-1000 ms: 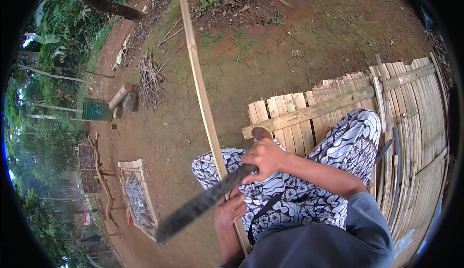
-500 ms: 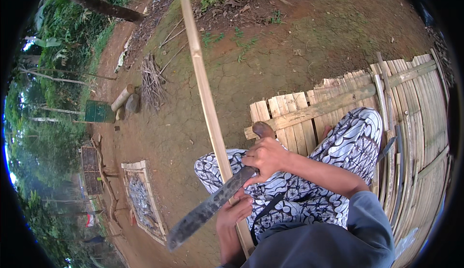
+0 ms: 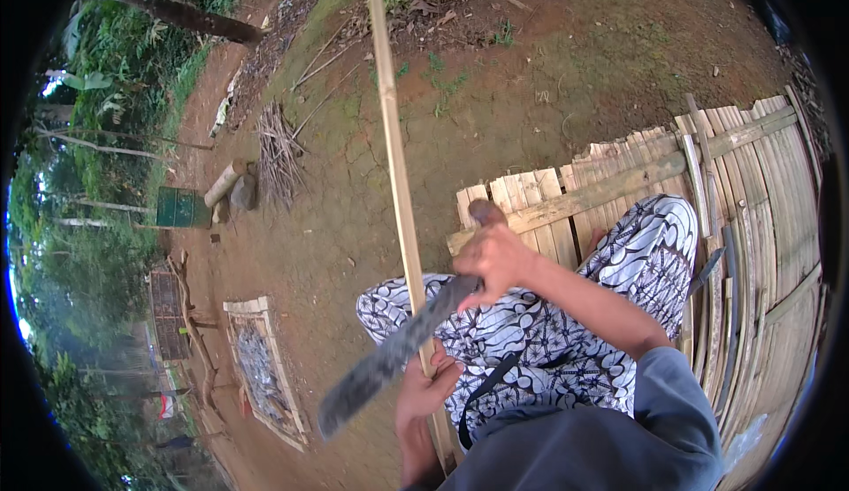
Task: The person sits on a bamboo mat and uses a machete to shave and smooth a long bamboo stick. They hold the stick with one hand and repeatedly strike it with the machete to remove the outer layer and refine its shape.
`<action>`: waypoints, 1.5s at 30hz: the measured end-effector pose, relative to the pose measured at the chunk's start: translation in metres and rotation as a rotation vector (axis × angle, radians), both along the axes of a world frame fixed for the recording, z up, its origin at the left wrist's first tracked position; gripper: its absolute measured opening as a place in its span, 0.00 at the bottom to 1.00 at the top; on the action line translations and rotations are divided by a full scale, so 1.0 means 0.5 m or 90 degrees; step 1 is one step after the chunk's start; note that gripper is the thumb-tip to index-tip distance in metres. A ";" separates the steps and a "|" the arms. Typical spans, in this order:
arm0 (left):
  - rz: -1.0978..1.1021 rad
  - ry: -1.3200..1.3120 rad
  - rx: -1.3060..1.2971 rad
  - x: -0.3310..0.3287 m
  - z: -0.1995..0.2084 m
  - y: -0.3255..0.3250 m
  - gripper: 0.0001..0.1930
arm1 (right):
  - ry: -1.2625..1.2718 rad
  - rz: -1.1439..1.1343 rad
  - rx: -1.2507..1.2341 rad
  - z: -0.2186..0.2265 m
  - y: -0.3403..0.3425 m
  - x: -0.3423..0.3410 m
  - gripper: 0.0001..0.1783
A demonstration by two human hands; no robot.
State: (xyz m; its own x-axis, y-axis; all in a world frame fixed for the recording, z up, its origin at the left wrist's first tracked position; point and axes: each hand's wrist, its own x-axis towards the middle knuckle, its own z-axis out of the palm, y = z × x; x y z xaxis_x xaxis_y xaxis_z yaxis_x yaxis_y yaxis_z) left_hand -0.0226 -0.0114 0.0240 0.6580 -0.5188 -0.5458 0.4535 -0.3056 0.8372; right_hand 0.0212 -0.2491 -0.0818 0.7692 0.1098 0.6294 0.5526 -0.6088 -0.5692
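Note:
My right hand [image 3: 497, 263] is wrapped round the dark wooden handle of a machete [image 3: 389, 356]. Its broad, dark, mottled blade slants down to the left and crosses over a long pale bamboo strip [image 3: 395, 146]. Below the blade, my left hand [image 3: 428, 387] grips the strip, with the thumb and fingers closed about it. The strip runs from beside my waist, past my left knee, to the top of the view, and a joint shows along it. Whether the blade's edge touches the strip I cannot tell.
I sit cross-legged in patterned trousers [image 3: 566, 323] on a slatted bamboo platform [image 3: 769, 226]. Another long blade [image 3: 730, 314] and loose strips lie on its right. Leftward on the earth are a stick bundle [image 3: 279, 150], a green container [image 3: 181, 206] and a framed ash bed [image 3: 261, 358].
The bamboo strip's far end has swung right and reaches the top of the view. My right hand and the machete have shifted slightly up and right; my left hand keeps its grip.

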 end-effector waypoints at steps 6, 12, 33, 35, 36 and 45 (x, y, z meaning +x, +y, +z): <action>-0.010 0.038 -0.006 -0.018 0.025 0.021 0.20 | 0.230 -0.204 0.117 -0.024 -0.041 0.010 0.31; -0.043 -0.262 0.145 0.000 -0.048 0.035 0.15 | -0.013 -0.030 -0.042 0.024 0.015 -0.014 0.29; -0.118 -0.580 0.575 -0.005 0.037 0.119 0.11 | 0.336 -0.218 0.142 -0.046 -0.055 0.042 0.36; -0.149 -0.564 0.558 -0.016 0.035 0.124 0.11 | 0.434 -0.271 0.238 -0.049 -0.067 0.039 0.35; -0.164 -0.562 0.549 -0.024 0.031 0.118 0.11 | 0.440 -0.245 0.244 -0.041 -0.060 0.035 0.35; -0.123 -0.859 0.511 0.027 0.007 0.081 0.09 | 0.117 -0.011 -0.132 0.021 0.059 -0.025 0.35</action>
